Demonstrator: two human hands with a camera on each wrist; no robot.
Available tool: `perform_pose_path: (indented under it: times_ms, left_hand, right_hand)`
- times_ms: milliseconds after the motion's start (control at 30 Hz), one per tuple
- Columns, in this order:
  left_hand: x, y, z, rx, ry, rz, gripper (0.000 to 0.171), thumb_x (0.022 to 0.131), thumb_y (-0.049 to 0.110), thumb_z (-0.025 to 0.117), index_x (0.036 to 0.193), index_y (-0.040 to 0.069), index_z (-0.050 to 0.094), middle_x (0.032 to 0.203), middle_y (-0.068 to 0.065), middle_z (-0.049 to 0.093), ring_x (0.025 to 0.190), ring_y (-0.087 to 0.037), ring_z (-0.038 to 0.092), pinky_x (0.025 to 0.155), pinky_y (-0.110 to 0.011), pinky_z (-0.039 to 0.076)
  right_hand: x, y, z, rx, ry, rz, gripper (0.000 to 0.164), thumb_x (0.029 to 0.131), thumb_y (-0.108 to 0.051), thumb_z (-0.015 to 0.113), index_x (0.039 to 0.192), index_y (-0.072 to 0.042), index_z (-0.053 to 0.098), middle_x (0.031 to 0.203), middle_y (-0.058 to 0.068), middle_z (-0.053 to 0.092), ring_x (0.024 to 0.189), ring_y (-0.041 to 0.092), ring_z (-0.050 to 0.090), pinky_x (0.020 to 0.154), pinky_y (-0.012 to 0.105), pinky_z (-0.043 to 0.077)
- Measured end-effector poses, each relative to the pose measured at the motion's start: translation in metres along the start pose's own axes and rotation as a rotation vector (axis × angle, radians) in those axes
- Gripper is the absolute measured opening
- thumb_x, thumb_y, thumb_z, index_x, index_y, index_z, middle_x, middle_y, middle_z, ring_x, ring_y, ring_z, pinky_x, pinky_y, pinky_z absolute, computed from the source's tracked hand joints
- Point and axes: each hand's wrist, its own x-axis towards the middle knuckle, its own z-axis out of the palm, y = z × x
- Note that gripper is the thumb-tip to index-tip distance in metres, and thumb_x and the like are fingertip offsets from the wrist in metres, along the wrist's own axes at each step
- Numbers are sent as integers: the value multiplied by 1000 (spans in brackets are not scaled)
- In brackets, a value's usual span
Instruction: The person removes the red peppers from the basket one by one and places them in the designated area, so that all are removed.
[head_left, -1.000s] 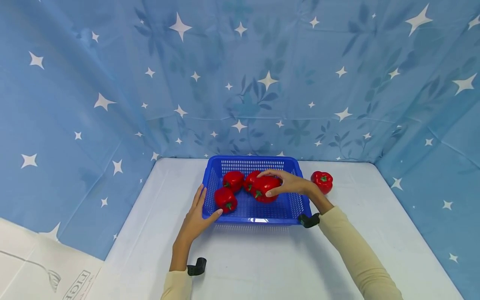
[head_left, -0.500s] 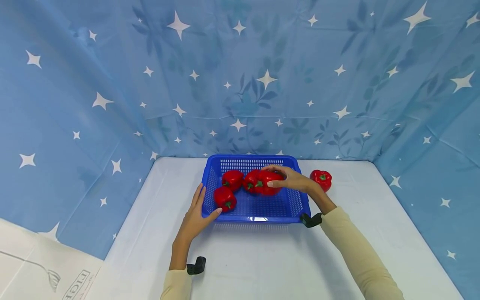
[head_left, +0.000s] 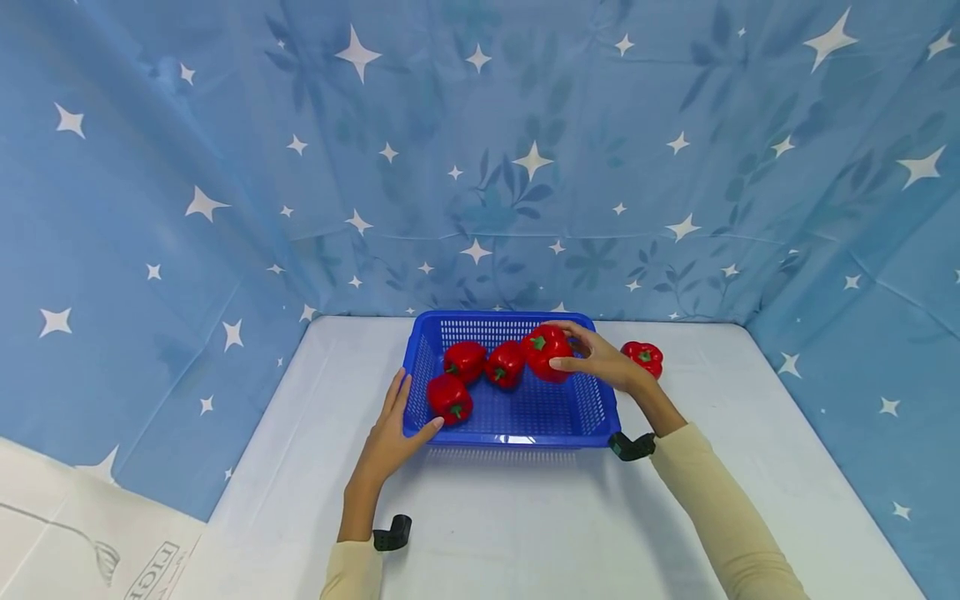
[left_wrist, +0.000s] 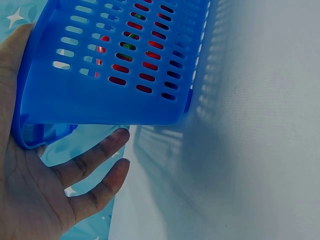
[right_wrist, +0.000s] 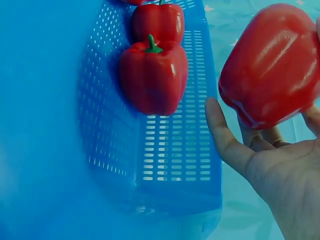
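Note:
My right hand point(head_left: 603, 360) holds a red bell pepper point(head_left: 545, 348) between thumb and fingers, raised above the right back part of a blue plastic basket point(head_left: 487, 439). In the right wrist view that held pepper point(right_wrist: 272, 65) lies tilted over the fingers, its stem out of sight. Three more red bell peppers lie in the basket: a front-left one point(head_left: 450, 398), a back-left one point(head_left: 465, 360) and a middle one point(head_left: 506, 364). My left hand point(head_left: 390, 442) rests at the basket's front-left corner, thumb along the front rim and fingers straight beside the left wall point(left_wrist: 100, 100).
Another red bell pepper point(head_left: 645, 357) sits on the white table point(head_left: 510, 525), right of the basket and just behind my right wrist. Blue star-patterned cloth point(head_left: 480, 167) encloses the table at the back and sides.
My right hand has lifted the bell pepper from beside the middle one, moving right and up, and its stem end now faces more upward. My left hand stays at the basket corner.

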Motion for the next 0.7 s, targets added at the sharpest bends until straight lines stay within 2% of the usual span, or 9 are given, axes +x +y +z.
perform_pose_path:
  times_ms: [300,567,700]
  left_hand:
    - [0,-1,1,-6,-7,-2,103,80,68,61,159,24,11,166,7,1,150,-38,19,103,-68,35]
    - [-1,0,0,-5,-8,-1,102,81,68,61,159,24,11,166,8,1,150,-38,19,103,-67,35]
    - [0,1,-1,-1,-4,-3,102,81,68,61,158,25,11,166,7,1,150,-38,20,103,-68,35]
  right_hand:
    - [-3,0,-2,8,98,-26,78,85,-31,75,149,-21,33,146,15,44,136,39,43,98,53,51]
    - [-9,-4,-7,15,134,-19,81,87,-27,73,151,-15,27,152,18,37,137,42,41,100,54,49]
    - [-12,-4,-13,53,160,-18,79,88,-25,73,151,-16,27,154,17,35,138,43,39,100,53,48]
